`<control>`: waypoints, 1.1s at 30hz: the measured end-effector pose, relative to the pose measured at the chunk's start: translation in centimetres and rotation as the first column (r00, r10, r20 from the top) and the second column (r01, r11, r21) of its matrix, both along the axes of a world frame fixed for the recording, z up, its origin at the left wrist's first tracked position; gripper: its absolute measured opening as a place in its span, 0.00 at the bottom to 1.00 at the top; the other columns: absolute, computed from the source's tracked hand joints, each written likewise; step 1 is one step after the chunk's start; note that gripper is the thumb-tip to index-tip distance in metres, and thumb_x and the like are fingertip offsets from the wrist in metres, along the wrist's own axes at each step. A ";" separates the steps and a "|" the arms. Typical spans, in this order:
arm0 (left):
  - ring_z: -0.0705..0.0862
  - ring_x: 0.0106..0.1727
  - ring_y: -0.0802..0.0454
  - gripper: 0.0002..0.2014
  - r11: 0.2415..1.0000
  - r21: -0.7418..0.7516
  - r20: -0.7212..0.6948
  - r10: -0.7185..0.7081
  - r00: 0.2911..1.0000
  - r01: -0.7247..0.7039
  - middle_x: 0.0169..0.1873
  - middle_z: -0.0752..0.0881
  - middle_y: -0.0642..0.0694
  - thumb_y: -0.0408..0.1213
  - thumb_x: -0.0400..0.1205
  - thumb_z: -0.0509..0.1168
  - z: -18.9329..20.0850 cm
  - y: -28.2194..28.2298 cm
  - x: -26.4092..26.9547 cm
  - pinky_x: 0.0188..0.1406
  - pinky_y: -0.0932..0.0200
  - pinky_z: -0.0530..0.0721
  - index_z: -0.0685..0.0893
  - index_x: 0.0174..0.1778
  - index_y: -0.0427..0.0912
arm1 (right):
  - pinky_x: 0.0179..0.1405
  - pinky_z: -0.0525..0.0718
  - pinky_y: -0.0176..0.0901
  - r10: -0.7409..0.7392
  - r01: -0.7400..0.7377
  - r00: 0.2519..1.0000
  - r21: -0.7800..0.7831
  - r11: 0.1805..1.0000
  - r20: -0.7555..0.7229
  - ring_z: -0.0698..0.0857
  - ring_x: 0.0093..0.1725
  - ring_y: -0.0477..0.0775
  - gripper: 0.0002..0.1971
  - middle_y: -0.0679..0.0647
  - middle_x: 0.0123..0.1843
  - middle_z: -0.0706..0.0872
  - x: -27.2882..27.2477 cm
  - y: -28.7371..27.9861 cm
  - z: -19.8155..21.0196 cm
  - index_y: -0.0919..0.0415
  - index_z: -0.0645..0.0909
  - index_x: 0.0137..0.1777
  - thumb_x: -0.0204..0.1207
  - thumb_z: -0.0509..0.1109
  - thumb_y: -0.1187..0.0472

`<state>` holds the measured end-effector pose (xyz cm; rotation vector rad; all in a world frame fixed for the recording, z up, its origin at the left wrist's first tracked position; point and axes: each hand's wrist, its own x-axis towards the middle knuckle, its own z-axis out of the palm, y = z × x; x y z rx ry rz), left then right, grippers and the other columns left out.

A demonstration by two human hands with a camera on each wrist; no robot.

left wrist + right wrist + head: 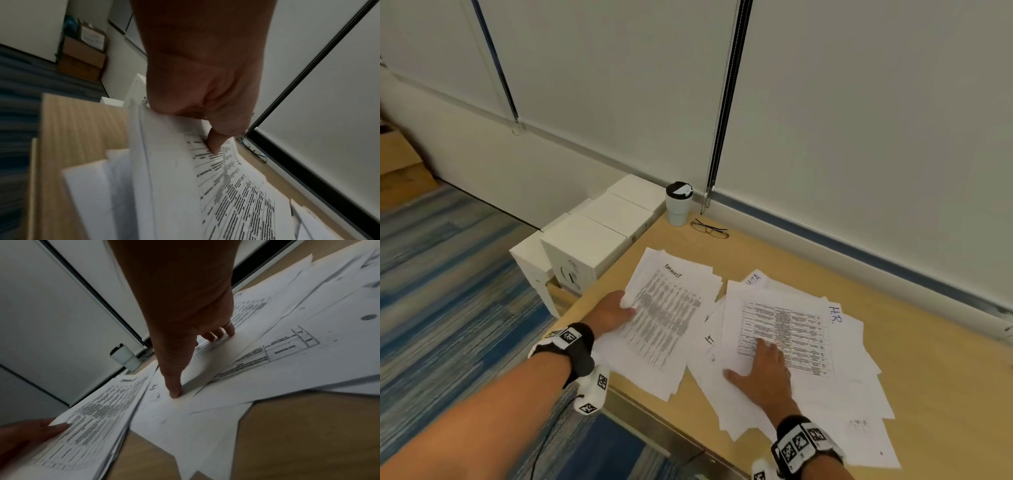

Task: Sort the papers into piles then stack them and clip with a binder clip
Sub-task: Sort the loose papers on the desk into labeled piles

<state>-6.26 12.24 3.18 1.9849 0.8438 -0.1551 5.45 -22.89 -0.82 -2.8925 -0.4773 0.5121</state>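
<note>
On the worktop point(914, 346) two groups of papers are laid out. A fairly tidy pile point(664, 318) lies on the side of the white tumbler point(678, 204), and a loose, fanned heap point(801, 346) lies just beside that pile, on the side away from the white boxes point(599, 236). The pile's edge nearest the boxes is pinched by the left hand point(616, 313), thumb on the printed top sheet and fingers curled beneath, so that the sheets are lifted slightly there. The right hand point(765, 368) is spread flat, with thumb splayed, and is pressed on the top printed table of the heap. No binder clip can be seen in any view.

The step in hand is judged to be sorting, with stacking and clipping not yet done. For it to go well, only the top sheet of the heap should be slid off under light fingertip pressure, so that the sheets below are not dragged along. The pile should be kept squared by the left hand while the sheet is laid on it, heading matched to heading.
</note>
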 end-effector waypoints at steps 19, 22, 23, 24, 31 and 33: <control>0.73 0.73 0.36 0.19 0.921 0.363 -0.025 -0.144 0.989 0.143 0.71 0.74 0.41 0.36 0.82 0.71 -1.4 -1.6 0.8 0.67 0.46 0.78 0.80 0.69 0.43 | 0.66 0.83 0.48 -0.133 0.114 0.989 0.228 0.967 0.071 0.87 0.67 0.59 0.24 0.57 0.67 0.89 -2.7 0.0 1.1 0.62 0.79 0.78 0.81 0.71 0.65; 0.77 0.71 0.42 0.13 0.878 0.351 0.037 -0.362 0.932 0.327 0.67 0.79 0.46 0.37 0.83 0.71 -1.3 -4.9 3.2 0.67 0.49 0.79 0.83 0.63 0.47 | 0.54 0.85 0.44 -0.217 0.198 0.976 0.281 0.939 0.036 0.91 0.55 0.56 0.26 0.52 0.49 0.92 -3.3 -0.8 1.5 0.59 0.79 0.77 0.81 0.75 0.53; 0.78 0.70 0.43 0.12 0.857 0.360 0.052 -0.413 0.909 0.369 0.65 0.80 0.46 0.38 0.84 0.71 -1.2 -6.2 4.0 0.65 0.50 0.79 0.83 0.63 0.47 | 0.53 0.85 0.44 -0.241 0.223 0.970 0.272 0.936 0.033 0.91 0.52 0.55 0.28 0.50 0.44 0.92 -3.5 -1.3 1.4 0.57 0.79 0.78 0.80 0.75 0.47; 0.78 0.69 0.43 0.12 0.838 0.371 0.061 -0.452 0.890 0.400 0.64 0.81 0.47 0.38 0.84 0.70 -1.1 -7.6 4.9 0.64 0.51 0.79 0.83 0.63 0.47 | 0.53 0.85 0.46 -0.262 0.244 0.964 0.244 0.939 0.042 0.91 0.52 0.56 0.32 0.50 0.43 0.92 -3.8 -1.9 1.1 0.56 0.78 0.78 0.78 0.75 0.41; 0.71 0.77 0.35 0.34 0.695 0.426 -0.164 -0.570 0.805 0.579 0.75 0.70 0.38 0.51 0.81 0.74 -1.8 -15.7 9.7 0.72 0.39 0.79 0.71 0.79 0.41 | 0.68 0.79 0.64 -0.512 0.486 0.857 0.246 0.839 0.051 0.73 0.73 0.69 0.57 0.65 0.73 0.75 -4.7 -7.5 -0.9 0.64 0.67 0.81 0.59 0.85 0.32; 0.66 0.81 0.33 0.44 0.692 0.419 -0.225 -0.548 0.805 0.588 0.79 0.66 0.37 0.55 0.77 0.75 -2.4 -17.0 10.1 0.76 0.37 0.76 0.63 0.83 0.40 | 0.73 0.76 0.65 -0.513 0.493 0.859 0.266 0.828 0.005 0.70 0.77 0.70 0.59 0.66 0.76 0.73 -4.2 -8.3 -0.8 0.65 0.64 0.84 0.59 0.88 0.36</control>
